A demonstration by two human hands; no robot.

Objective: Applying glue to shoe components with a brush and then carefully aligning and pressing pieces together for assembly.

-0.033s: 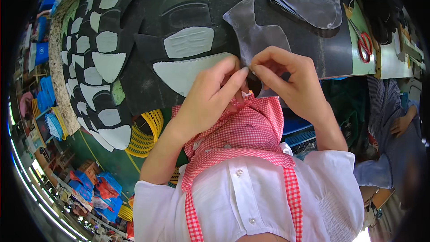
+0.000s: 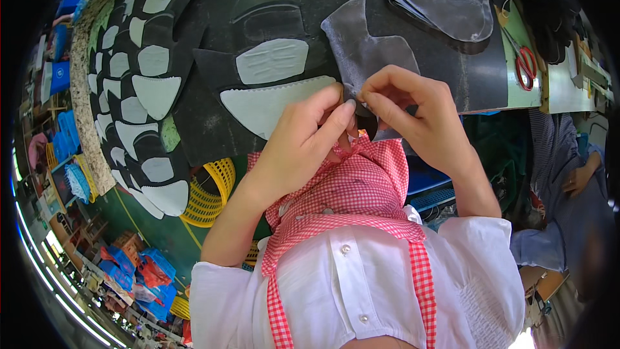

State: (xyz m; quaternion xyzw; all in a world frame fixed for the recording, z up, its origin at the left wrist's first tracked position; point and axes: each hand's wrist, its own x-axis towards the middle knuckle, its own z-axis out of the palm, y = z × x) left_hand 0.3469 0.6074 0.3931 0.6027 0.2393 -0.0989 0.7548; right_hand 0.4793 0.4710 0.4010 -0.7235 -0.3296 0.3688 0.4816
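Fingertips of left hand (image 2: 303,142) and right hand (image 2: 420,113) pinch together on the grey cut leather piece (image 2: 368,48).

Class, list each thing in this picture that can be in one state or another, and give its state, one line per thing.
Left hand: pinching the grey cut piece.
Right hand: pinching the same piece.
Grey cut piece: held at its lower end, the rest lying flat on the black mat.
Red scissors: lying on the table, blades shut.
Yellow basket: under the table; contents hidden.
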